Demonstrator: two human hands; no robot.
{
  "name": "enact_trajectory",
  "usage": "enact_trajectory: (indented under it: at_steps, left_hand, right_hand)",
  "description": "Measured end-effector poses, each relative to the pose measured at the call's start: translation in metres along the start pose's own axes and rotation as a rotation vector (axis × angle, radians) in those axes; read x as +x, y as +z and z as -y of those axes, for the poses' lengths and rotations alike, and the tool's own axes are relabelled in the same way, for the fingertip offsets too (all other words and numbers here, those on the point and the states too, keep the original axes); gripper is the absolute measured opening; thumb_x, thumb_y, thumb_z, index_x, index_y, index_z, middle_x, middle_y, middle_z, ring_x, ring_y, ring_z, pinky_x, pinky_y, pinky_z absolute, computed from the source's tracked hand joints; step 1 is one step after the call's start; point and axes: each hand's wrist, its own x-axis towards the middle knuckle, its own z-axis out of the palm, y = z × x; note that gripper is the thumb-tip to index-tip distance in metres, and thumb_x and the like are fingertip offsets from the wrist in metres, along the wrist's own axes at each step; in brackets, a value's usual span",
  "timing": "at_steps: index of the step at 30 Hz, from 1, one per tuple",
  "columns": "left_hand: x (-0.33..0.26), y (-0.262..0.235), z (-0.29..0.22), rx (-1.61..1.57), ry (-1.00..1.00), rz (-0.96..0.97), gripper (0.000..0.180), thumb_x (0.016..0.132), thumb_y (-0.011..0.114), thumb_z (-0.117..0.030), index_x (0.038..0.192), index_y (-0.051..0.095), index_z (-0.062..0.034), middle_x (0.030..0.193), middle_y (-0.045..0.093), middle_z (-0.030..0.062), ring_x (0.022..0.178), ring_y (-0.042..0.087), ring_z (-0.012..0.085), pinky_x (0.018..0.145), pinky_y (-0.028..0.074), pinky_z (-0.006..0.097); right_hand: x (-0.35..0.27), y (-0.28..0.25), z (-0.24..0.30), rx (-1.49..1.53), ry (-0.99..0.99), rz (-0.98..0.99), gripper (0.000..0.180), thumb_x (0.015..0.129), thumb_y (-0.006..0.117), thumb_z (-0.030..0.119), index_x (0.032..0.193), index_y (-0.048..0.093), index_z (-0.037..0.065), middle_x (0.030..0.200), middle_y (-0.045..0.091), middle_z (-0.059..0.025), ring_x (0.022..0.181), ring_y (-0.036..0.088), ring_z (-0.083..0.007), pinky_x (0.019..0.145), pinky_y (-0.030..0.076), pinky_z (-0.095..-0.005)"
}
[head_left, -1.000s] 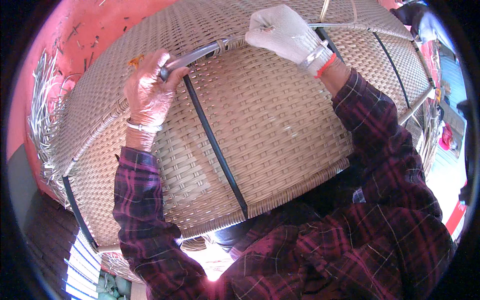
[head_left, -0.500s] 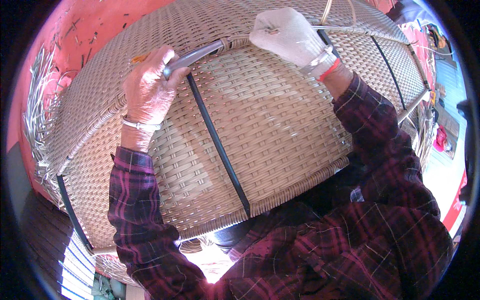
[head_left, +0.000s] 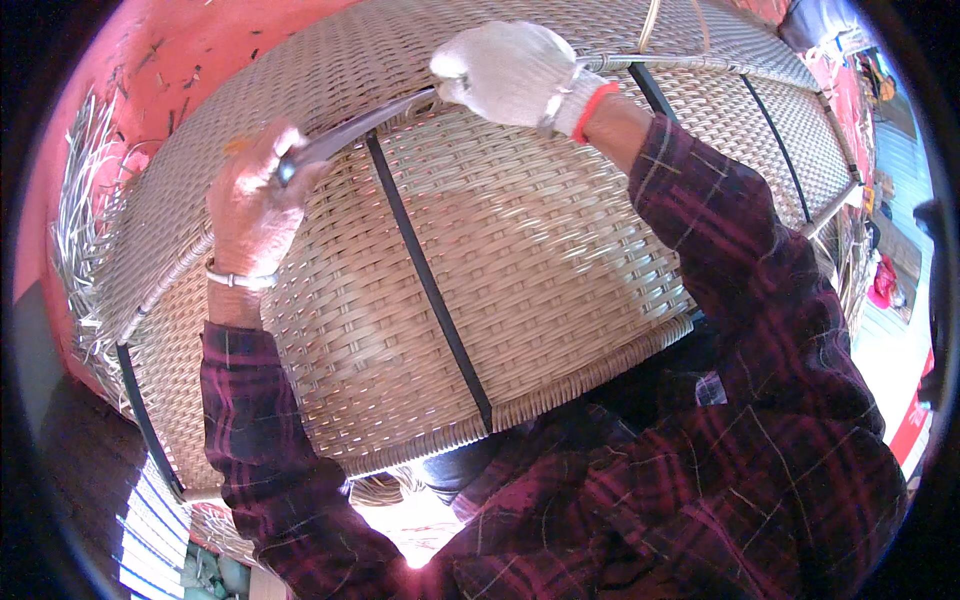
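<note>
Fingers (head_left: 268, 143) curl: left hand (head_left: 250, 205) round a grey tool (head_left: 350, 131), right hand (head_left: 513, 75) (gloved) closed, its hold unclear.

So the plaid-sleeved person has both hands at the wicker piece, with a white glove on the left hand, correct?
Not quite: the head view shows the white glove on the right hand; the left hand is ungloved. Both hands are indeed at the wicker piece.
</note>
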Motion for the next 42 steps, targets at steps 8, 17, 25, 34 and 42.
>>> enact_trajectory:
  at_steps: [8,17,25,34,42]
  left_hand:
    - [-0.041,-0.014,0.003,0.031,-0.158,0.011,0.026,0.073,0.079,-0.015,0.086,0.058,-0.0096,0.069,0.063,0.0044,0.057,0.059,0.0225,0.054,0.045,0.034]
    - [-0.042,-0.031,0.005,0.134,-0.254,0.018,0.024,0.074,0.078,-0.015,0.086,0.059,-0.0090,0.066,0.060,0.0066,0.058,0.059,0.0259,0.054,0.045,0.036]
    - [-0.037,-0.040,0.001,0.129,-0.243,0.116,0.028,0.070,0.080,-0.016,0.086,0.058,-0.0103,0.067,0.061,0.0073,0.063,0.062,0.0290,0.056,0.046,0.038]
    - [-0.039,-0.042,-0.016,0.227,-0.194,0.068,0.028,0.071,0.079,-0.016,0.085,0.056,-0.0093,0.076,0.062,0.0077,0.068,0.062,0.0315,0.057,0.047,0.039]
    - [-0.046,-0.033,-0.031,0.342,-0.194,0.008,0.028,0.072,0.079,-0.016,0.087,0.056,-0.0088,0.077,0.060,0.0075,0.066,0.061,0.0298,0.056,0.046,0.038]
  right_hand:
    - [0.006,0.000,0.013,-0.219,-0.230,-0.234,0.026,0.078,0.071,0.027,0.100,0.060,0.017,0.088,0.064,0.0005,0.086,0.066,-0.0215,0.066,0.051,-0.0378]
    - [0.025,-0.007,0.039,0.008,-0.300,-0.169,0.023,0.083,0.064,0.025,0.104,0.069,0.019,0.092,0.069,-0.0054,0.082,0.066,-0.0257,0.067,0.052,-0.0397]
    - [0.063,0.024,0.062,0.835,-0.294,-0.029,0.033,0.085,0.064,0.036,0.100,0.066,0.006,0.084,0.065,-0.0105,0.073,0.062,-0.0252,0.067,0.049,-0.0376]
    - [0.014,0.002,-0.014,1.149,0.006,-0.012,0.022,0.093,0.061,0.025,0.090,0.069,0.005,0.066,0.056,0.0027,0.059,0.050,-0.0053,0.055,0.040,-0.0227]
    - [0.015,0.011,-0.021,1.251,0.025,-0.096,0.023,0.088,0.069,0.026,0.083,0.070,0.003,0.065,0.060,0.0000,0.058,0.055,-0.0085,0.056,0.044,-0.0248]
